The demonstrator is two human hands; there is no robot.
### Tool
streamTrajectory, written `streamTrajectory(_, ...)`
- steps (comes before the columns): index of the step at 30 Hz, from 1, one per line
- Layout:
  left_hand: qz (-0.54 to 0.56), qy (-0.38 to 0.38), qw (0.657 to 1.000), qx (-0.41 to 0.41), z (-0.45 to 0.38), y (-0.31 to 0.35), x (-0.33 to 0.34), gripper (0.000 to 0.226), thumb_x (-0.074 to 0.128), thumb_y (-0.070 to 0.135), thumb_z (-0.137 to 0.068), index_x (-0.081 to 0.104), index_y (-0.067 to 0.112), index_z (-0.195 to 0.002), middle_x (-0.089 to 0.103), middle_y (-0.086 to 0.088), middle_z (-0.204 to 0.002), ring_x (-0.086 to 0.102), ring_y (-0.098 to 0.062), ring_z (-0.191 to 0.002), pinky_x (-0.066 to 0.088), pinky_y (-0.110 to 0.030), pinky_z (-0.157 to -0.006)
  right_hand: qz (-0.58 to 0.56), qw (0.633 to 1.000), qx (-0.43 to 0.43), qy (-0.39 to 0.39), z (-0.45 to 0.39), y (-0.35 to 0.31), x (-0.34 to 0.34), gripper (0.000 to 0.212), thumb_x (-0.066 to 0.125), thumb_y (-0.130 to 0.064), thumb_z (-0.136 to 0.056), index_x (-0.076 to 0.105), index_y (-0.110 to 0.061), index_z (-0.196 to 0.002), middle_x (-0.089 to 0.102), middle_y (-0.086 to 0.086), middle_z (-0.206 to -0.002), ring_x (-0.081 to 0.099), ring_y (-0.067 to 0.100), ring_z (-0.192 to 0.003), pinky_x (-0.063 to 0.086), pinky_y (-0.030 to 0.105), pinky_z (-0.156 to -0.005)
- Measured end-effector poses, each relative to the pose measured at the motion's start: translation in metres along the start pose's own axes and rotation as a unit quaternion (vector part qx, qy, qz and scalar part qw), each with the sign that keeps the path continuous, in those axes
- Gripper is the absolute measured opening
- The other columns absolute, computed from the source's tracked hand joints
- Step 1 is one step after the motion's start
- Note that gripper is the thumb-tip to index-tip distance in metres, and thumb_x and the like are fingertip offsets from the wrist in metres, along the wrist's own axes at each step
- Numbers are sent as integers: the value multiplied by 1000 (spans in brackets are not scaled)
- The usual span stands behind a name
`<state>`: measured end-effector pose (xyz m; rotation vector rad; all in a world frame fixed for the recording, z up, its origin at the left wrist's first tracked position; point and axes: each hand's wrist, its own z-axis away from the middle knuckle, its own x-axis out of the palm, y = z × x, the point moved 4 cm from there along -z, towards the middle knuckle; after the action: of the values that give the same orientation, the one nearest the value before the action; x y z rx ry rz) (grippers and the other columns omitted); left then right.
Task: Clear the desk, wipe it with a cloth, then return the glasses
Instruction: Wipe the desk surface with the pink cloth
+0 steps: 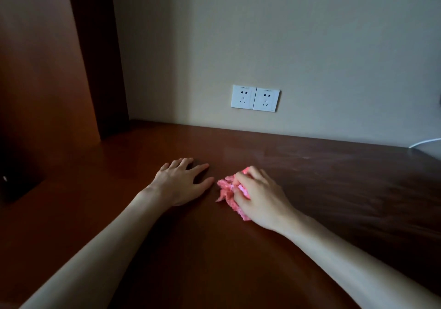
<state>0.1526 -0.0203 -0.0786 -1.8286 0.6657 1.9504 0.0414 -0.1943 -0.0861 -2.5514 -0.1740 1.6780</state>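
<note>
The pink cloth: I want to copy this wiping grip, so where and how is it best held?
Grip the pink cloth on its bunched top, coming from above as the right hand does: it lies crumpled on the desk, so curled fingers can press it down.

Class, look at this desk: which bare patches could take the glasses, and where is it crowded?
Bare wood runs along the wall below the sockets, and from the right hand across to the white cable. The left end of the desk by the dark object is also bare. The middle is crowded: left hand flat, right hand gripping the pink cloth.
</note>
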Motion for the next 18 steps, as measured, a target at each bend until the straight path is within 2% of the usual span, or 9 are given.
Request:
streamTrajectory(5,-1,8,1000,1,-4,-3,0,73,16,83,-91,18,52,-158,15,0,-170,13,-26,-156,14,-49,-125,-1,1000,3,3,-25,10,8,13,48,-39,-99,51,-27,-104,48,-3,-110,50,25,-106,46,38,-77)
streamTrajectory(8,-5,1,1000,2,-8,-4,0,73,16,83,-92,17,52,-158,14,0,-170,13,-27,-156,14,-49,-125,4,999,36,2,-66,28,23,14,50,-40,-97,52,-28,-102,47,-2,-106,50,27,-107,48,40,-78)
streamTrajectory(14,-5,-26,1000,7,-17,-7,0,72,19,84,-91,13,55,-157,10,3,-170,11,-25,-156,17,-48,-123,16,995,94,-4,-166,63,61,18,48,-39,-98,57,-25,-106,51,5,-110,51,31,-114,43,40,-83)
streamTrajectory(18,-3,-29,999,14,-19,-8,-1,72,19,84,-91,11,56,-156,8,5,-170,10,-24,-156,17,-48,-123,11,992,126,-19,-220,82,80,25,45,-40,-96,60,-28,-111,53,9,-121,50,35,-118,48,46,-94)
